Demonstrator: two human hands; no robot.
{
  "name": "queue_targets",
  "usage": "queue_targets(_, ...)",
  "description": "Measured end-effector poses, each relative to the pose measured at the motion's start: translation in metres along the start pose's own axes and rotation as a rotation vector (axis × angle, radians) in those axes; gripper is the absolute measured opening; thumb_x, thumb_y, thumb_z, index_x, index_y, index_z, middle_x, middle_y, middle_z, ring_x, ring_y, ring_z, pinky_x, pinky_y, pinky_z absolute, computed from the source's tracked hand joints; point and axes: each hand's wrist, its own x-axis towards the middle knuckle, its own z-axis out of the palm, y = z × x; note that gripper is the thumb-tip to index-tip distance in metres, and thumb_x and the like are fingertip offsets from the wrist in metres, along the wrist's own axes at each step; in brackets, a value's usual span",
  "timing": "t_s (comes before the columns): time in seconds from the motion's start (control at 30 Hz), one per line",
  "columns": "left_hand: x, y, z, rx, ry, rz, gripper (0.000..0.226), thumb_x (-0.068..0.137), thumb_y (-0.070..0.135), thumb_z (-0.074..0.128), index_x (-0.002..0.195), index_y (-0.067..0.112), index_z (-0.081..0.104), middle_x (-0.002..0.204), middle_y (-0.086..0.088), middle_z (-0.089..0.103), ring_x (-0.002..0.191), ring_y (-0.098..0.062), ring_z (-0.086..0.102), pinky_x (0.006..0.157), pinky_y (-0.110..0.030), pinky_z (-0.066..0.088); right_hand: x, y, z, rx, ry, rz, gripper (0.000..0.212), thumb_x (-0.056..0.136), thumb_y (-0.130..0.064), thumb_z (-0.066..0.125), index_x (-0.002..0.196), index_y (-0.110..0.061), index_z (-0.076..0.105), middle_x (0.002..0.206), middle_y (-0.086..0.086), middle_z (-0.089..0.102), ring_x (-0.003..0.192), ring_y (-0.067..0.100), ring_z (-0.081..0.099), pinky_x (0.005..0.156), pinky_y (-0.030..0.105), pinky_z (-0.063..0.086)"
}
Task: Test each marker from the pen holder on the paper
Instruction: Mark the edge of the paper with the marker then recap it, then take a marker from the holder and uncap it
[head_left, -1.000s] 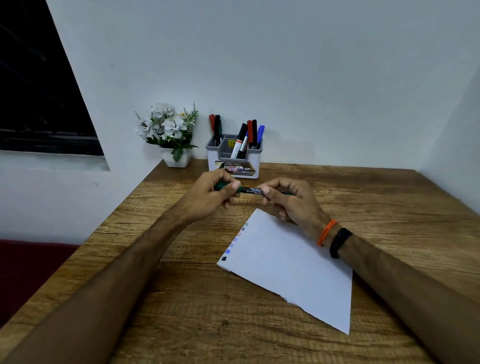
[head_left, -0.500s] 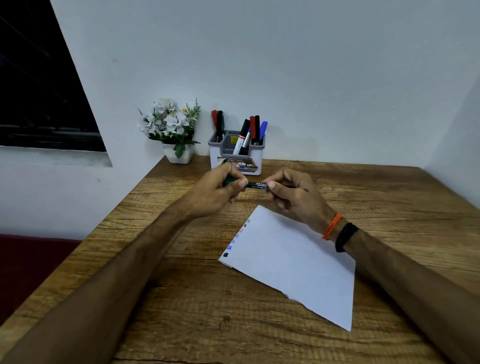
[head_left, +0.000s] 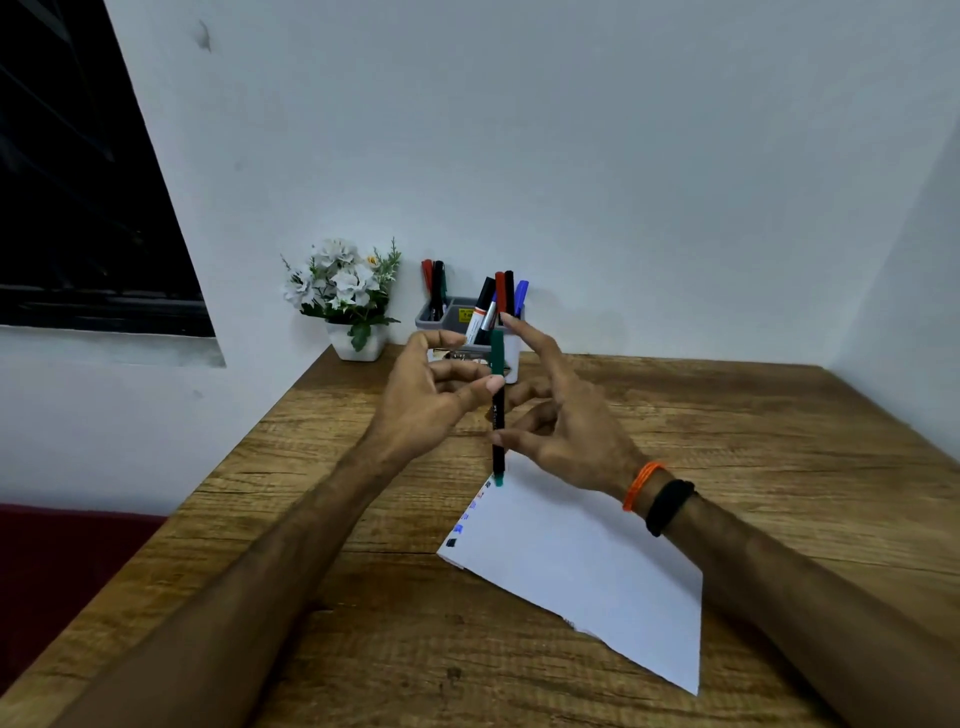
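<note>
- Our left hand (head_left: 431, 395) is up above the table, palm turned to the right. Its thumb tip touches the side of the green marker (head_left: 497, 410), and the other fingers are loosely bent and spread apart.
- Our right hand (head_left: 561, 415) is up too, just across from the left one. Its thumb and a bent finger pinch the marker near the middle. The pointing finger sticks up straight, and the rest are spread.
- The green marker stands almost straight up between our two hands. Its green cap is at the top and a small green end is at the bottom, right by the far corner of the paper (head_left: 587, 566). We cannot tell if it touches.
- The paper lies flat on the wooden table (head_left: 363, 649), turned at a slant. Small colour marks run down its left edge.
- The pen holder (head_left: 511, 358) sits at the far edge of the table by the wall, behind our hands, with more markers standing in it.
- A white pot of flowers (head_left: 348, 301) sits at the far left corner.
- Our right wrist has an orange band (head_left: 640, 483) and a black band (head_left: 667, 506).
</note>
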Motion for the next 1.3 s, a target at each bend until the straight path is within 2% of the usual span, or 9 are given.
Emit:
queue_targets(0.17,-0.002,0.001,0.002,0.034,-0.026,0.044,0.058,0.074,0.01,0.078,0.119,0.013,0.043,0.084,0.0,0.073,0.077,-0.008,0.071,0.081,-0.032,0.057,0.0,-0.004,-0.002,0.033,-0.007,-0.025,0.103,0.076,-0.003,0.082,0.152,-0.04,0.023,0.084,-0.002,0.063,0.06,0.01,0.071,0.066,0.028,0.061)
queue_targets(0.33,0.002,-0.008,-0.006,0.077,-0.081,0.021,0.067,0.067,0.036,0.076,0.123,0.013,0.045,0.11,-0.005,0.07,0.101,-0.014,0.068,0.093,-0.04,0.055,0.005,-0.003,-0.008,0.025,0.022,-0.04,0.102,0.075,-0.003,0.082,0.151,-0.041,0.026,0.082,-0.004,0.068,0.061,0.011,0.071,0.066,0.03,0.061)
queue_targets(0.43,0.006,-0.027,-0.012,0.603,-0.052,0.025,0.061,0.084,0.051,0.063,0.132,0.016,0.046,0.134,-0.001,0.056,0.117,-0.012,0.055,0.103,-0.04,0.046,0.018,0.002,-0.019,-0.043,0.083,-0.01,0.103,0.073,-0.008,0.084,0.149,-0.046,0.026,0.084,-0.005,0.067,0.058,0.008,0.067,0.068,0.023,0.059)
queue_targets(0.5,0.011,-0.042,-0.017,0.925,-0.028,0.007,0.062,0.089,0.057,0.053,0.136,0.016,0.044,0.14,-0.006,0.05,0.126,-0.02,0.046,0.106,-0.043,0.04,0.032,0.006,-0.027,-0.076,0.106,0.007,0.104,0.073,-0.008,0.084,0.149,-0.047,0.025,0.088,0.0,0.069,0.059,0.01,0.068,0.071,0.021,0.058)
queue_targets(0.63,0.021,-0.062,-0.02,1.161,-0.081,-0.104,0.076,0.09,0.068,0.035,0.139,0.01,0.041,0.149,-0.014,0.038,0.138,-0.029,0.032,0.114,-0.049,0.029,0.062,0.013,-0.038,-0.12,0.169,0.029,0.104,0.073,-0.007,0.084,0.15,-0.043,0.024,0.093,0.003,0.07,0.059,0.008,0.07,0.074,0.024,0.059)
queue_targets(0.7,0.025,-0.068,-0.019,1.213,-0.12,-0.151,0.083,0.09,0.071,0.029,0.147,0.011,0.032,0.158,-0.012,0.024,0.147,-0.03,0.017,0.119,-0.049,0.017,0.076,0.019,-0.041,-0.149,0.217,0.017,0.106,0.072,-0.008,0.085,0.15,-0.045,0.023,0.093,0.002,0.071,0.061,0.008,0.071,0.078,0.029,0.061)
queue_targets(0.8,0.029,-0.073,-0.019,1.245,-0.156,-0.162,0.086,0.088,0.074,0.022,0.149,0.013,0.029,0.16,-0.011,0.02,0.149,-0.028,0.012,0.119,-0.049,0.011,0.098,0.027,-0.044,-0.159,0.281,0.021,0.107,0.072,-0.007,0.085,0.15,-0.046,0.022,0.092,0.003,0.072,0.063,0.011,0.072,0.08,0.034,0.061)
queue_targets(1.03,0.031,-0.077,-0.021,1.283,-0.165,-0.153,0.085,0.089,0.073,0.019,0.15,0.015,0.028,0.16,-0.011,0.019,0.149,-0.027,0.012,0.119,-0.049,0.01,0.135,0.046,-0.042,-0.221,0.38,-0.011,0.107,0.073,-0.007,0.083,0.152,-0.043,0.02,0.091,0.004,0.072,0.064,0.011,0.071,0.077,0.032,0.061)
queue_targets(1.3,0.032,-0.078,-0.021,1.295,-0.166,-0.15,0.083,0.089,0.073,0.02,0.149,0.016,0.03,0.16,-0.01,0.02,0.148,-0.027,0.013,0.119,-0.049,0.011,0.143,0.063,-0.035,-0.322,0.326,0.013,0.098,0.073,-0.008,0.083,0.148,-0.04,0.029,0.092,0.004,0.073,0.069,0.014,0.071,0.076,0.026,0.059)
